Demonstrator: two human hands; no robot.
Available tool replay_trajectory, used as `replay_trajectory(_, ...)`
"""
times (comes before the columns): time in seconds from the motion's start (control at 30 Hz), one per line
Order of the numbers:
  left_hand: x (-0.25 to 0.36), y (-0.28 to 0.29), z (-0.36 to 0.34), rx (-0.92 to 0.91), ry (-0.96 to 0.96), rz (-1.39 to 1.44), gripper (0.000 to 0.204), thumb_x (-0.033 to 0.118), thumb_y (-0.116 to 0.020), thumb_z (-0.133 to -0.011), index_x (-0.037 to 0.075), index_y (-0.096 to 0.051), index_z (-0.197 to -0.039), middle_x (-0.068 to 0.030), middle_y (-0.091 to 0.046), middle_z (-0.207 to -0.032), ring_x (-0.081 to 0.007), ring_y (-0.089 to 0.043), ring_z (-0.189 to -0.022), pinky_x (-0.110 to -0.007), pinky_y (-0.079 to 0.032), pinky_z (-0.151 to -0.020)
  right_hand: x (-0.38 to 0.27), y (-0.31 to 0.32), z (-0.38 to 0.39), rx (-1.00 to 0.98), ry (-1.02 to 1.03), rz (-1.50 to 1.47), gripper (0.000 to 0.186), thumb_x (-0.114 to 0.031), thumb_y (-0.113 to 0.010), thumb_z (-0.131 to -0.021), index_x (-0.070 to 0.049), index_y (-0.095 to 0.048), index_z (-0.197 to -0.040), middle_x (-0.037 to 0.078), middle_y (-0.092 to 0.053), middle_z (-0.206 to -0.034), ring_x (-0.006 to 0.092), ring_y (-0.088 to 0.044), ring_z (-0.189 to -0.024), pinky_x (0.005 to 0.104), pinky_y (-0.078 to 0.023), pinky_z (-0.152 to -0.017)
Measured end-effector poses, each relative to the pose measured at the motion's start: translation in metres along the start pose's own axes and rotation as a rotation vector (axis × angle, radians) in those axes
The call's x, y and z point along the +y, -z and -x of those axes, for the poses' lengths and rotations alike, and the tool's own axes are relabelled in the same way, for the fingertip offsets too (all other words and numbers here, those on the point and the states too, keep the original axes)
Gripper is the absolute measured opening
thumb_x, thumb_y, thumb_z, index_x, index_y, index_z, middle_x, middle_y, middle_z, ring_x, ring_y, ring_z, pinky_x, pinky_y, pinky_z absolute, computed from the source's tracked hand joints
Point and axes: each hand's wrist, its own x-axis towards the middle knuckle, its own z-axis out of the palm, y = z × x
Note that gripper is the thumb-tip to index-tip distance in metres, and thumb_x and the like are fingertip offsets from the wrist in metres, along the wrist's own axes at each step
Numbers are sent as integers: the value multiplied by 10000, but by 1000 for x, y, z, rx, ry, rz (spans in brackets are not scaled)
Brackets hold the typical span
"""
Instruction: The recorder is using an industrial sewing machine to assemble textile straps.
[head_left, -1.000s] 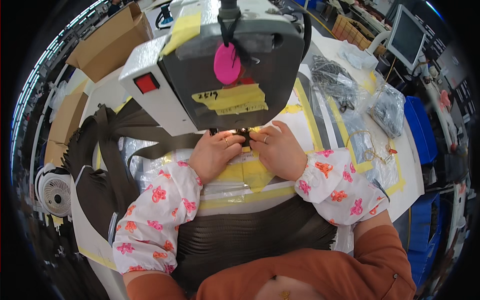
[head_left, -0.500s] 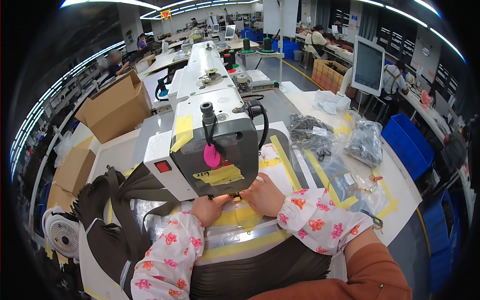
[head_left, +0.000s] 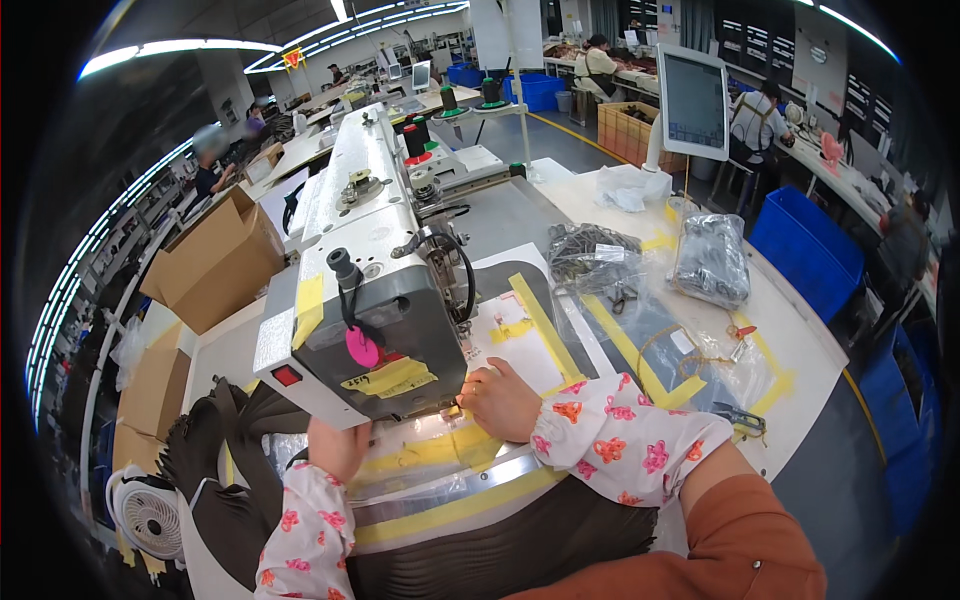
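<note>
White sewing machine (head_left: 365,245): left hand (head_left: 338,447) has parted from right hand (head_left: 502,402); 2-handed work seems paused; can't tell either grip.

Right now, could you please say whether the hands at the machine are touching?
No, the left hand and right hand are apart, yellow tape showing between them.

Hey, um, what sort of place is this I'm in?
Most likely a sewing workshop or garment factory floor: there's a large white sewing machine, cones of thread standing beyond it, and a thick layer of dark strips, apparently fabric, near the lower edge.
</note>
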Motion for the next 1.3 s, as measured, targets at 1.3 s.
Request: replay_trajectory(1.3, -74, 36, 42, -198, 219, -316, 464, 191, -631, -726, 41, -477, -1136, -164, -482, -1128, -340, -422, -1081, -427, -357, -863, -95, -12, -28, 82, 411, -248, 124, -173, -573, -676, -56, -605, -654, 81, -564, -744, 228, -544, -712, 322, -415, -609)
